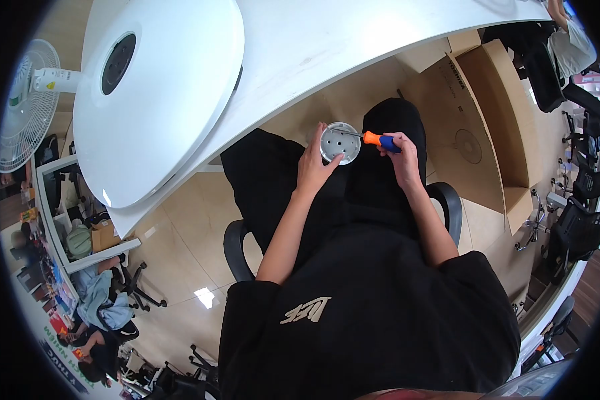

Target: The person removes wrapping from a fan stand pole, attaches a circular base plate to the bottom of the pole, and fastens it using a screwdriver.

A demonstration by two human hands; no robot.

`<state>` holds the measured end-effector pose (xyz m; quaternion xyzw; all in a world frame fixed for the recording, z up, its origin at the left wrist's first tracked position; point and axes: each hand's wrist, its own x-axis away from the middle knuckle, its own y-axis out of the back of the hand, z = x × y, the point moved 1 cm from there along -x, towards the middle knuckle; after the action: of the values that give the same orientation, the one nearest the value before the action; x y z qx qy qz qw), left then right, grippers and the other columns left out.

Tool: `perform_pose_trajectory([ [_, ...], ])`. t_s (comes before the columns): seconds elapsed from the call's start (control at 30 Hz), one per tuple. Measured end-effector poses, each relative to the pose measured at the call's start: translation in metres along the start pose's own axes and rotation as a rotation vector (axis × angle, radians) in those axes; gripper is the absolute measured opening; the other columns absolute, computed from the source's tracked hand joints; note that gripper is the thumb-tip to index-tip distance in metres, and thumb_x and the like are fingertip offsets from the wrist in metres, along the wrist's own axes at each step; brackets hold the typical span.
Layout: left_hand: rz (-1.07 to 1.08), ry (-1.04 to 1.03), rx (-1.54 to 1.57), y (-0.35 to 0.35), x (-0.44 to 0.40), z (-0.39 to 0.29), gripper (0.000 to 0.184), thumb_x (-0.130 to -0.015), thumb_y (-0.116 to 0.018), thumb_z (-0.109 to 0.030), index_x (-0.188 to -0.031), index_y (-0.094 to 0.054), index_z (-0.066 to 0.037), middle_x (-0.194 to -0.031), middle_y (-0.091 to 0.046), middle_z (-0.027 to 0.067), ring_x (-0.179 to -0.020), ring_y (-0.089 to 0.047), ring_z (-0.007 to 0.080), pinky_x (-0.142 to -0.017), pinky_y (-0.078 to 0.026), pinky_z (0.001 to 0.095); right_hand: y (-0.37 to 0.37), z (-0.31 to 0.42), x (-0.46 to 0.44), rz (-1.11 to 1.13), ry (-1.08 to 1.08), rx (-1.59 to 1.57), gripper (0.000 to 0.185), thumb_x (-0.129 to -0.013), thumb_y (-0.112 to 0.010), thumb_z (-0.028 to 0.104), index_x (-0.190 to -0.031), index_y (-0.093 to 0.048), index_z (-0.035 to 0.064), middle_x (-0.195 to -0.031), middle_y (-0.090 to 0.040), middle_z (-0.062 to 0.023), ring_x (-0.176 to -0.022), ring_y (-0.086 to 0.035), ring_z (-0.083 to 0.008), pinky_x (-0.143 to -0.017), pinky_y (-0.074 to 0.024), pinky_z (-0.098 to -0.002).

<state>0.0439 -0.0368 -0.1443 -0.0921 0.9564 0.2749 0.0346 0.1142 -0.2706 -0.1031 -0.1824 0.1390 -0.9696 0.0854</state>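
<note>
Over my lap, my left hand grips a round grey-white part by its rim, its face dotted with several small dark holes. My right hand is closed round the blue end of a screwdriver with an orange and blue handle. The thin shaft points left and reaches across the upper part of the round part's face. Whether its tip sits in a hole or on a screw is too small to tell.
A large white disc-shaped base with a dark round centre lies on the white table. Right of my legs stands an open cardboard box. A white fan is at far left. Office chairs and seated people are around.
</note>
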Motion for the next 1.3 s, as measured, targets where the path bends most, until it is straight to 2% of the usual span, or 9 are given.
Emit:
perform_pose_trajectory([
  [1.03,0.015,0.023,0.005,-0.0003,0.0017,0.0039,0.082,-0.082,-0.082,-0.024,-0.149,-0.037,-0.007,-0.152,-0.048,0.0183,-0.135,-0.051,0.0391,-0.110,-0.045,0.0444,-0.0012,-0.0084,-0.0025,-0.022,0.003,0.078,0.026,-0.094,-0.052,0.010,-0.110,-0.066,-0.0042,-0.096,-0.066,-0.0133,-0.085,-0.064,-0.0177,-0.084,-0.0521,-0.0300],
  [1.13,-0.001,-0.022,-0.023,0.0003,0.0015,0.0052,0.083,-0.083,-0.081,-0.024,-0.151,-0.035,-0.008,-0.154,-0.047,0.0151,-0.135,-0.052,0.0357,-0.108,-0.047,0.0436,-0.0007,-0.0080,-0.0010,-0.015,0.007,0.120,0.027,-0.093,-0.052,0.013,-0.111,-0.064,-0.0041,-0.098,-0.064,-0.0136,-0.087,-0.064,-0.0200,-0.084,-0.0519,-0.0315],
  [1.3,0.004,-0.024,-0.009,-0.0004,0.0011,0.0053,0.081,-0.083,-0.081,-0.022,-0.150,-0.037,-0.008,-0.154,-0.047,0.0140,-0.135,-0.052,0.0347,-0.108,-0.047,0.0429,-0.0014,-0.0087,-0.0013,-0.019,0.021,0.106,0.026,-0.093,-0.052,0.010,-0.110,-0.065,-0.0045,-0.096,-0.066,-0.0130,-0.085,-0.064,-0.0184,-0.084,-0.0518,-0.0305],
])
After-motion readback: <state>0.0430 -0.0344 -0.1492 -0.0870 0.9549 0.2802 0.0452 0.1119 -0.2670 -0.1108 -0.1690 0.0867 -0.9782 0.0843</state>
